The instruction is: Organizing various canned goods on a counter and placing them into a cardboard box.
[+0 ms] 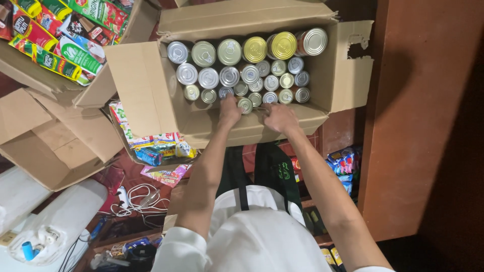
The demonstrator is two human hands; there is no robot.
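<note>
Cardboard makes up the open box (151, 95) that both hands work in, and it serves as the landmark for everything else. Inside it stand tin cans (229, 76) in tight rows, lids up: bigger silver and gold-lidded ones along the far wall, smaller ones packed toward the near wall. The left hand (229, 112) reaches over the near wall with its fingers curled down onto a small can (245, 104) in the nearest row; whether it truly grips that can or only touches the lid cannot be told, since the fingers hide the contact. The right hand (280, 118) sits just beside it on the same near wall, fingers bent inward at the rim, and what it holds, if anything, is hidden as well. Judging by how things lie, the box looks almost full, with rows unbroken except at the near edge where the hands are, so only that last strip seems unsettled. Left of the box sits another carton of bright packets (60, 35), and just below its near-left corner lies a smaller tray of colourful sachets (151, 143).
</note>
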